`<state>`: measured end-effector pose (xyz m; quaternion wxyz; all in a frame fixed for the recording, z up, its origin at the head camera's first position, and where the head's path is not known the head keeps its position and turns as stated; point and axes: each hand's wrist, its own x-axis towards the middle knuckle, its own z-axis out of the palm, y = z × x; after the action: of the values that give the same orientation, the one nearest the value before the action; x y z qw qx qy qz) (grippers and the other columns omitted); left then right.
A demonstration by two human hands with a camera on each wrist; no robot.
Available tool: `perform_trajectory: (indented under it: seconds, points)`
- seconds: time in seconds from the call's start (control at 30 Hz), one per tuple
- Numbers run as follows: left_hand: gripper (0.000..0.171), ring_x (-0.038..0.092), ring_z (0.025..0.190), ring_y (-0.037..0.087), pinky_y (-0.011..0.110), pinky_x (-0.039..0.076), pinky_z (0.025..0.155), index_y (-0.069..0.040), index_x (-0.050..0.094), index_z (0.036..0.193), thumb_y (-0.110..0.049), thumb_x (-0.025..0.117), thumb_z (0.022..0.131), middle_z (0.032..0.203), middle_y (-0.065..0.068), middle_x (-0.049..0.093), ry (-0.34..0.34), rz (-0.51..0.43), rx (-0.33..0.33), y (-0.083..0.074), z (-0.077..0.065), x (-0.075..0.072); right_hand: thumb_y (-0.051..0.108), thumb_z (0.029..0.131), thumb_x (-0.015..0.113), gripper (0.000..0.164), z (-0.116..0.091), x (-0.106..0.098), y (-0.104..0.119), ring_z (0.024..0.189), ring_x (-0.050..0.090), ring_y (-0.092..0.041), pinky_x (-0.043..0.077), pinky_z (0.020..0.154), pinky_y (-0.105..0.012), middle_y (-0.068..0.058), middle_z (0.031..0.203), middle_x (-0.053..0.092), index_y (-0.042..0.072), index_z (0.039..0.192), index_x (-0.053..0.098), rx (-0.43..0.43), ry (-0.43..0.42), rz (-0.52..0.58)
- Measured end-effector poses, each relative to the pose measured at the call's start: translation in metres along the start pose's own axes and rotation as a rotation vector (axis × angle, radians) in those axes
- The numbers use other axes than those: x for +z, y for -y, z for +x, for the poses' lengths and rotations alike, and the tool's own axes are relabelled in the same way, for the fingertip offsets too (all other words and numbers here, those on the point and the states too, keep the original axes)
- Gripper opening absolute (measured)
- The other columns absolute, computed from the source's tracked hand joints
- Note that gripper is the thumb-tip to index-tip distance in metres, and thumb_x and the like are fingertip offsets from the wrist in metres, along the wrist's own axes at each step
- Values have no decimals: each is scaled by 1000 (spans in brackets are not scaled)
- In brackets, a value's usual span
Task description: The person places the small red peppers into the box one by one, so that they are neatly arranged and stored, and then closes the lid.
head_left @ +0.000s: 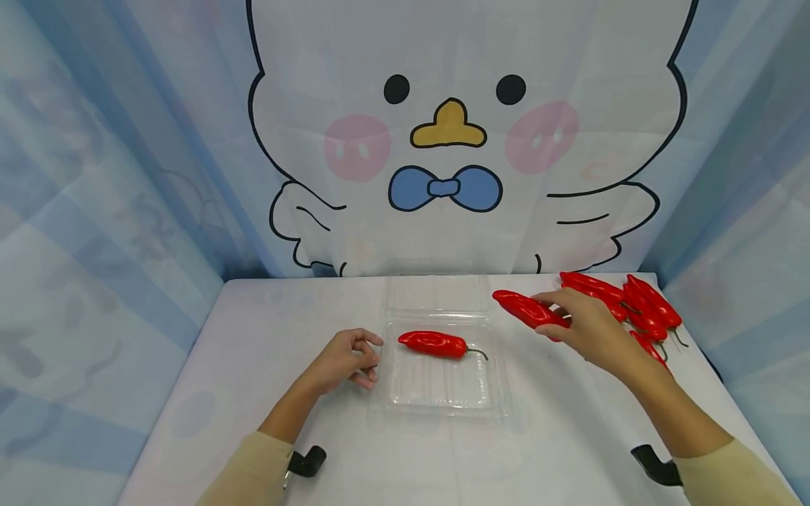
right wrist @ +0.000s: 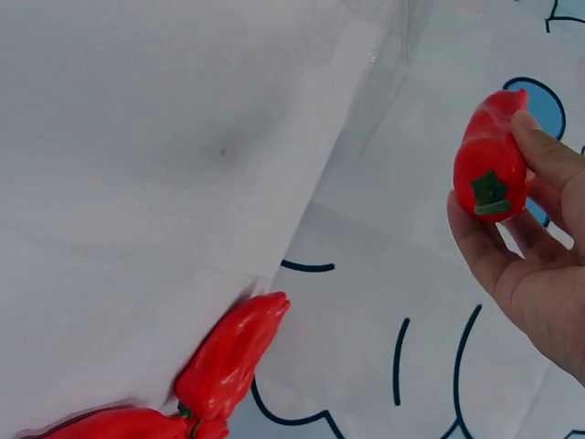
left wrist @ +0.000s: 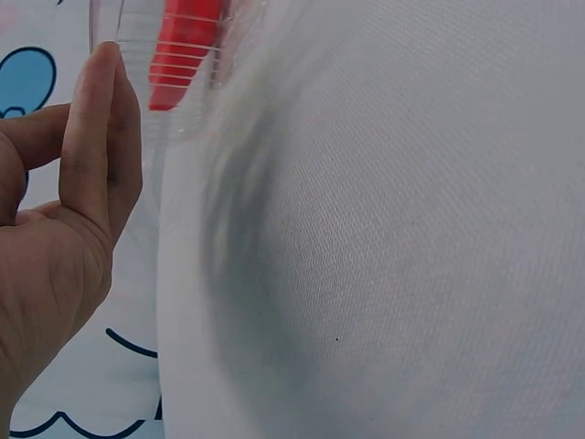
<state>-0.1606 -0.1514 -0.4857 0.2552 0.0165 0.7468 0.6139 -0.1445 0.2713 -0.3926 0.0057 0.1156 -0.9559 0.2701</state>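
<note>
Between its thumb and fingers my right hand (head_left: 588, 327) grips a red chili pepper (head_left: 522, 307), raised over the table to the right of a clear plastic clamshell box (head_left: 443, 390). In the right wrist view that held pepper (right wrist: 491, 155) shows its green stem end toward the camera. Inside the box lies another red pepper (head_left: 436, 344), its thin stem pointing right. My left hand (head_left: 348, 358) is at the box's left side, fingers loosely bent and holding nothing. The left wrist view shows the left hand (left wrist: 78, 174) with its fingertips close by the box wall.
Several more red peppers (head_left: 652, 309) lie heaped at the table's far right corner. The box's lid (head_left: 436, 295) is folded back toward the rear edge. A printed curtain (head_left: 443, 239) hangs behind the white table (head_left: 253, 337), with more curtains at both sides.
</note>
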Motion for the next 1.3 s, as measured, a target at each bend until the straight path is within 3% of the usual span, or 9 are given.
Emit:
perform_trajectory:
  seconds: [0.47, 0.77, 1.03, 1.3]
  points:
    - [35, 70, 63, 19, 36, 65, 59, 7, 55, 131, 4, 65, 97, 83, 10, 61, 4, -2, -5, -3, -2, 0, 22, 79, 91, 65, 14, 19, 22, 99, 68, -27, 67, 73, -38, -15, 121, 68, 11, 137, 64, -69, 86, 9]
    - [35, 71, 64, 19, 36, 65, 59, 7, 56, 131, 3, 65, 97, 84, 11, 62, 3, 16, -1, -3, -2, 0, 17, 85, 86, 51, 25, 39, 35, 95, 65, -18, 65, 73, -28, -5, 117, 69, 14, 133, 68, -138, 159, 10]
    - [36, 71, 64, 19, 36, 65, 59, 8, 55, 132, 3, 65, 97, 85, 11, 61, 9, 9, -1, -2, -2, 0, 17, 86, 85, 49, 32, 57, 48, 96, 64, -16, 63, 74, -23, -2, 116, 68, 12, 132, 68, -194, 213, 28]
    - [35, 71, 64, 19, 37, 65, 60, 7, 55, 131, 3, 65, 98, 84, 11, 61, 10, 4, -1, -1, -1, -1, 19, 85, 86, 49, 37, 72, 57, 103, 64, -18, 65, 78, -27, -4, 120, 68, 12, 130, 69, -221, 245, 18]
